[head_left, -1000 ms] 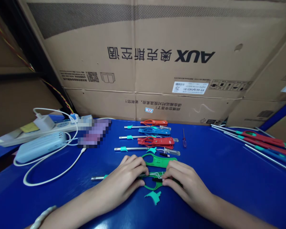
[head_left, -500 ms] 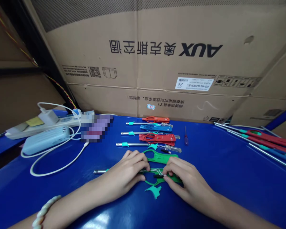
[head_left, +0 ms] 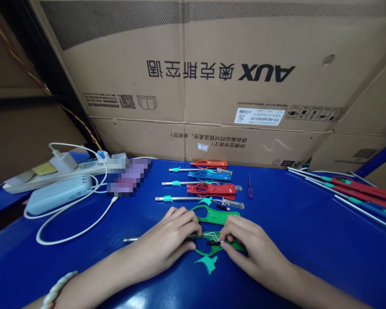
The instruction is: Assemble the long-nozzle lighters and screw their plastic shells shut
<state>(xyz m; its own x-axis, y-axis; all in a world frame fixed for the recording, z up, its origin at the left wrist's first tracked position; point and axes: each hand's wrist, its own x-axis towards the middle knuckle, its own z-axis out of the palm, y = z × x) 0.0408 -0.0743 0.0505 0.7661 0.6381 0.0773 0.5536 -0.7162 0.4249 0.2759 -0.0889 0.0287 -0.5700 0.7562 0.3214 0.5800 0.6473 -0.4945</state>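
My left hand (head_left: 176, 231) is closed, its fingertips gripping the left part of an open green lighter handle half (head_left: 204, 253). A metal lighter tube (head_left: 130, 240) sticks out to the left from under this hand. My right hand (head_left: 244, 238) pinches the end of a small black igniter (head_left: 213, 243) with thin white wires, just over the handle half. The other green handle half (head_left: 219, 215) lies behind, close to my fingers. A teal trigger piece (head_left: 209, 263) rests on the table in front.
Behind are red handle halves (head_left: 212, 190), blue handle halves (head_left: 209, 175) and orange ones (head_left: 209, 164), with metal tubes. A small screwdriver (head_left: 250, 189) lies right of them. Long lighters (head_left: 357, 189) lie far right. A power bank (head_left: 59, 193), cables and power strip (head_left: 90, 164) are left; cardboard (head_left: 212, 34) stands behind.
The view has shifted slightly, so the table things sit a little lower. Both hands keep their hold, with the black igniter in nearly the same place over the green handle half.
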